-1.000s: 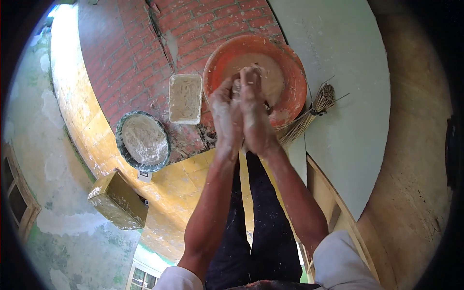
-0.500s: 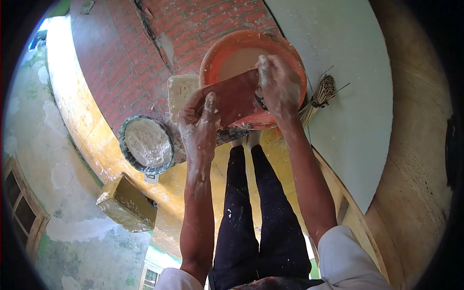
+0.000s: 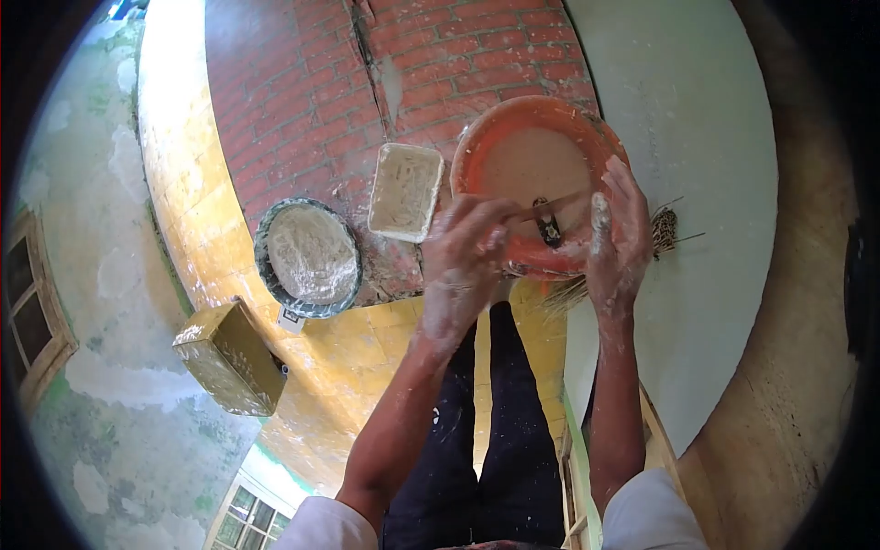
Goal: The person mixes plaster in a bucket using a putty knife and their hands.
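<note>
A thin reddish-brown piece (image 3: 557,209), seen nearly edge-on, spans my two hands over the orange basin (image 3: 469,151). My left hand (image 3: 458,270), its fingers blurred, is closed on the left end. At the right end, my right hand (image 3: 620,243) grips it between a raised thumb and long fingers; both hands are smeared with pale paste. Pale, milky liquid (image 3: 532,165) fills the basin. A small dark object (image 3: 548,225) shows in the basin, just under the piece.
Left of the basin are a rectangular tray (image 3: 405,191) with pale residue and a round dark-rimmed tub (image 3: 313,255) of pale paste. A stick bundle (image 3: 664,229) lies right of the basin on a pale green board (image 3: 706,275). A boxy yellowish container (image 3: 234,357) stands lower left.
The view has shifted, so the basin and tubs appear farther right and lower. The reddish-brown piece has turned from showing its broad face to nearly edge-on, and my left hand has come over the basin.
</note>
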{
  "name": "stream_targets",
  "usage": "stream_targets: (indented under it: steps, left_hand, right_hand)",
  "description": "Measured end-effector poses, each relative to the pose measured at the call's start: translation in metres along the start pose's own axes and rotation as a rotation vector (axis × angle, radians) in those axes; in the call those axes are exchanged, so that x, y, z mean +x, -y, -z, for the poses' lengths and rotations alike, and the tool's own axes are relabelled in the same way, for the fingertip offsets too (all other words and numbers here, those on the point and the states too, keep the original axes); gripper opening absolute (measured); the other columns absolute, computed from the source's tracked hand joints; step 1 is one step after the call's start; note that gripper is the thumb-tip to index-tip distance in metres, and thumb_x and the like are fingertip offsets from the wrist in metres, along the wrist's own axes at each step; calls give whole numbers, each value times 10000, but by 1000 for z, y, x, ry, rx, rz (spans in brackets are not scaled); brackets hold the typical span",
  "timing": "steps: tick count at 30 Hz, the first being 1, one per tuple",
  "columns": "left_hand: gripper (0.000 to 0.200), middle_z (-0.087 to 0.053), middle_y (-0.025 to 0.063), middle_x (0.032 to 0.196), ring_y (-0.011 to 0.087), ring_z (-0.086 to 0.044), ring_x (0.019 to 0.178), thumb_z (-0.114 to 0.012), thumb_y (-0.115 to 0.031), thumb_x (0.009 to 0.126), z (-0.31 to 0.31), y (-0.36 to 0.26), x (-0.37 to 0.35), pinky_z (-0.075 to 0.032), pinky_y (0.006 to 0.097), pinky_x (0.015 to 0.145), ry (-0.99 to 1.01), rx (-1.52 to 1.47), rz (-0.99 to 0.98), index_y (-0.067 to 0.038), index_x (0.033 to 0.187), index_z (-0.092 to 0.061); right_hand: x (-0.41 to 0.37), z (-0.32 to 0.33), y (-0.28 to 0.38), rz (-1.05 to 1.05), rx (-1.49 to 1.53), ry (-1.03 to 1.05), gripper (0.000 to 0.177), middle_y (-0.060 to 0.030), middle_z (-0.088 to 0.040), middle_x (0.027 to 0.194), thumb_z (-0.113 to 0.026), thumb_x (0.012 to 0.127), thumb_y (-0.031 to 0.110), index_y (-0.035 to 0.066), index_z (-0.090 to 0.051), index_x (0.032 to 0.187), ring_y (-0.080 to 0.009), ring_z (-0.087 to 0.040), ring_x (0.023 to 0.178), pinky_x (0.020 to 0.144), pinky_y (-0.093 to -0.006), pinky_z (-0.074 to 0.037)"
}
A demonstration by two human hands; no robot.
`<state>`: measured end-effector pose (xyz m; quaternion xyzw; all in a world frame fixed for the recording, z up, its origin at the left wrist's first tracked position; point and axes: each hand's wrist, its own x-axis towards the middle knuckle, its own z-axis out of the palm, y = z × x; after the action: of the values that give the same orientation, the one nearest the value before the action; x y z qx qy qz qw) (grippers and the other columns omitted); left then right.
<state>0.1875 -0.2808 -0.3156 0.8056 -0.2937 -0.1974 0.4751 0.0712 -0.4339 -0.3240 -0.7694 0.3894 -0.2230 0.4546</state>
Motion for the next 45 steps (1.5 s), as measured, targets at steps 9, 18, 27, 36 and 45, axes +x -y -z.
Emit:
stream_targets:
  steps: [9, 18, 27, 36, 45]
  left_hand:
    - [265, -675, 164, 1098, 238, -700, 975, -542, -77, 1023, 107, 93, 61, -614, 369, 907, -495, -410, 262, 97, 1209, -617]
    - [478, -629, 231, 1230, 322, -634, 1132, -637, -177, 952, 111, 208, 88, -511, 429, 960, -370, 152, 510, -35, 1398, -535]
    - [428, -638, 214, 1052, 392, -630, 994, -671, -258, 892, 41, 263, 34, -487, 481, 881, -115, 608, 327, -42, 1243, -555]
    - [370, -683, 196, 1036, 355, -678, 960, -638, -196, 931, 59, 167, 45, -530, 445, 815, 75, 301, 560, -38, 1218, -467]
    - [529, -623, 134, 1255, 311, -625, 1149, -584, -285, 930, 94, 122, 21, -517, 475, 1001, -138, -1075, 694, -39, 1388, -487]
  right_hand:
    - [-13, -1, -17, -235, 17, 174, 344, -159, -576, 1370, -548, 1036, 214, 57, -589, 1341, -281, -596, 1224, 1047, -446, -498]
    - [-5, -22, -47, -197, -378, 321, 355, -216, -643, 1201, -650, 944, 194, 33, -608, 1258, -410, -617, 1120, 952, -467, -509]
    - [7, -52, -59, -172, -496, 425, 449, -253, -646, 1155, -663, 899, 225, 25, -566, 1289, -429, -607, 1119, 943, -512, -498]
    - [12, -58, -52, -288, -712, 499, 391, -264, -656, 1060, -661, 889, 300, -11, -576, 1109, -439, -653, 1009, 888, -535, -526]
    - [-7, -4, -26, -386, -191, 360, 339, -217, -675, 975, -625, 918, 240, -17, -610, 1139, -373, -691, 904, 761, -460, -551]
